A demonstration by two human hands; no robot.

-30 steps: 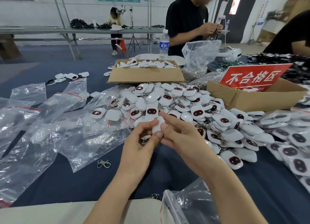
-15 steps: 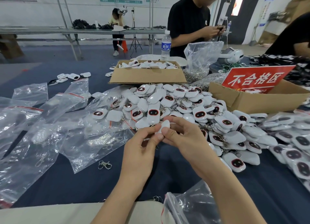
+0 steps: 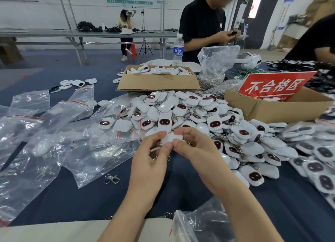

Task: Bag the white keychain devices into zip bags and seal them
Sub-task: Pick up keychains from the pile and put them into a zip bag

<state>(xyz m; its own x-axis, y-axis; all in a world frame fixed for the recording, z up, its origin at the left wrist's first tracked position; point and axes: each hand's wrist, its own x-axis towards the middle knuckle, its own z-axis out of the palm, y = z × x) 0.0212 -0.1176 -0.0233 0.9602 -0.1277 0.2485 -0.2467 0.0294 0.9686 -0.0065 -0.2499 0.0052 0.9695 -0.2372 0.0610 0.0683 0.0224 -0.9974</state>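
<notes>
- Just in front of the pile of devices (image 3: 199, 113) on the blue table (image 3: 90, 196), head view: left hand (image 3: 150, 162) and right hand (image 3: 197, 147) both pinch one white keychain device (image 3: 171, 138) by the fingertips, held just above the cloth
- zip bags (image 3: 45, 142) sprawl to the left; a loose metal clip (image 3: 111, 178) lies beside them

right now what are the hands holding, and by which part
One white keychain device, pinched between both hands: left hand at its left end, right hand at its right end.
</notes>
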